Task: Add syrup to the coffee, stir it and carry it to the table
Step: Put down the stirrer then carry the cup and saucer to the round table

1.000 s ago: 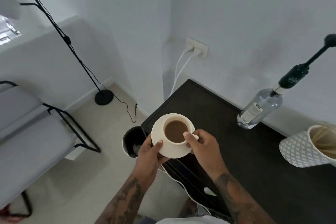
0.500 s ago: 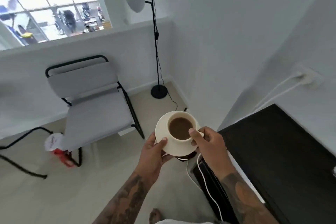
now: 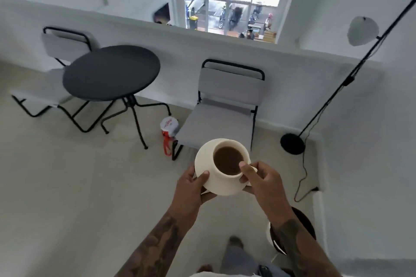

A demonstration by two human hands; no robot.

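Note:
A cream cup point(image 3: 219, 177) of brown coffee sits on a cream saucer point(image 3: 201, 157), held in the air in front of me. My left hand point(image 3: 191, 191) grips the saucer's left edge from below, thumb on the rim. My right hand point(image 3: 262, 183) holds the cup's handle side, thumb over its rim. A round black table point(image 3: 111, 73) on thin black legs stands ahead to the left, its top bare. No syrup or stirrer is in view.
A grey chair point(image 3: 225, 108) stands just beyond the cup, another grey chair point(image 3: 60, 51) behind the table. A red and white bag point(image 3: 168, 132) lies on the floor between them. A black floor lamp point(image 3: 292, 144) stands at the right, a dark bin point(image 3: 313, 231) under my right forearm.
My view has swung left, away from the black counter and the wall. The round table and second chair have come into view. Both hands keep the same hold on the cup and saucer.

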